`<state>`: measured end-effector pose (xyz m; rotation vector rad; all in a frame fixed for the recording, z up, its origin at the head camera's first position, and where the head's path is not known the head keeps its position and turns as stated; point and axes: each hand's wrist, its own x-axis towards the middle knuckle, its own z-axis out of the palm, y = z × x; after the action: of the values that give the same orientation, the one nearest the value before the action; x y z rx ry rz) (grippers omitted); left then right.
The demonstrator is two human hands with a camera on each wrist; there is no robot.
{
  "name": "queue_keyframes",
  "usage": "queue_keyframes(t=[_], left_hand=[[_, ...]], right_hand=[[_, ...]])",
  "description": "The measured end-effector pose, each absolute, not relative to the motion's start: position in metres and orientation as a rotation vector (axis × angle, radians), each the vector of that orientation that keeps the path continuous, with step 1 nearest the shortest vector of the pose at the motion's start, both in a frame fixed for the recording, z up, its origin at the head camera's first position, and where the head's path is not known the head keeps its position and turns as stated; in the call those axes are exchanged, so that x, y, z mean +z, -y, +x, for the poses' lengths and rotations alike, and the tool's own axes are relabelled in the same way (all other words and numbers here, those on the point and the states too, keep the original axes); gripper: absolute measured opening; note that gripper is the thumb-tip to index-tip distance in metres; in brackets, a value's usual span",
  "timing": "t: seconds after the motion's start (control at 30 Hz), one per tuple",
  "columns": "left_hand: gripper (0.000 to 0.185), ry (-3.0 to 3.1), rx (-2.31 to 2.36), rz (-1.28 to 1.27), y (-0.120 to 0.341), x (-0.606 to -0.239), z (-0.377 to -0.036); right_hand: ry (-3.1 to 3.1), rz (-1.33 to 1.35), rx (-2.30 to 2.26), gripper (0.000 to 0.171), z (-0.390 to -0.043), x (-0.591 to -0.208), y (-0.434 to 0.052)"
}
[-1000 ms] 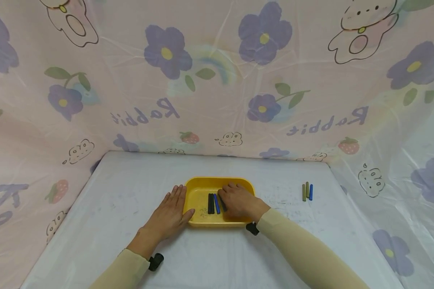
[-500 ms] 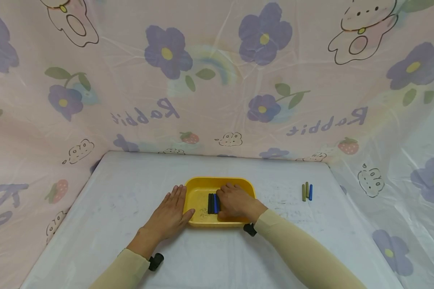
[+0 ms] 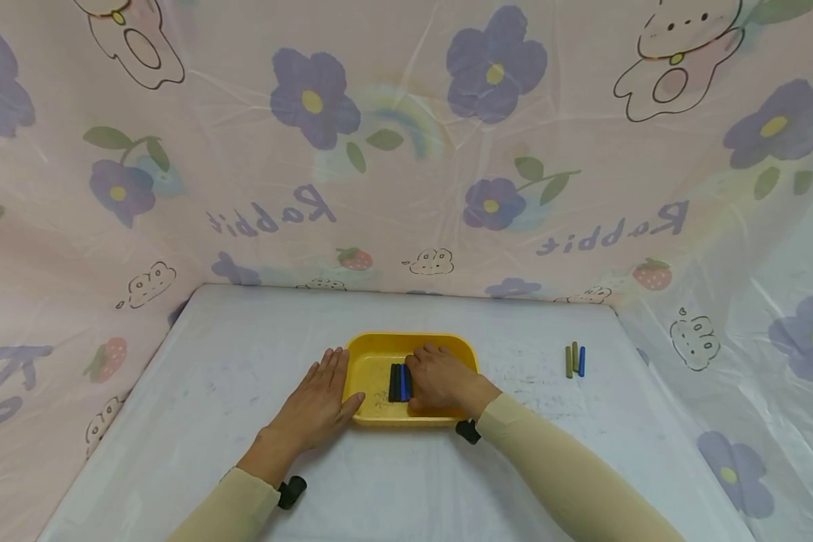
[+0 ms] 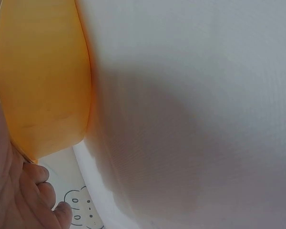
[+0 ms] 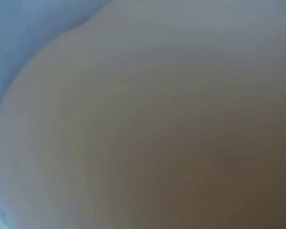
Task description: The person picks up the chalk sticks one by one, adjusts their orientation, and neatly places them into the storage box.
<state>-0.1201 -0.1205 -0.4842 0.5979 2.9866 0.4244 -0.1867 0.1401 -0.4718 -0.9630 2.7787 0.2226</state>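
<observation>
Little has moved: the right hand (image 3: pixel 440 380) has edged left over three crayons (image 3: pixel 400 382) in one yellow tray (image 3: pixel 379 350), its fingers' grip hidden. Left hand (image 3: pixel 318 399) is laid flat, fingers straight; "Rabbit" is printed mirrored on the backdrop (image 3: pixel 271 214)

Three crayons (image 3: pixel 575 360) on white table (image 3: pixel 230 361), seemingly touching, floral backdrop (image 3: pixel 379 150)

Tray (image 3: pixel 379 348) mid-table (image 3: pixel 244 339); sticks (image 3: pixel 399 382) inside; three more sticks (image 3: pixel 575 360), seemingly loose, well right.
</observation>
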Motion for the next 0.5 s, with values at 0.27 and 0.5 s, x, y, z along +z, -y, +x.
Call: queue_keyframes(t=[0.27, 0.5], left_hand=[[0.087, -2.986, 0.423, 0.595, 0.117, -0.483, -0.120], [0.087, -3.004, 0.424, 0.588, 0.119, -0.480, -0.118]], right_hand=[[-2.819, -0.936, 0.146, 0.078, -0.178, -0.455, -0.158], [-3.055, -0.964, 0.086, 0.062, -0.178, -0.438, -0.201]])
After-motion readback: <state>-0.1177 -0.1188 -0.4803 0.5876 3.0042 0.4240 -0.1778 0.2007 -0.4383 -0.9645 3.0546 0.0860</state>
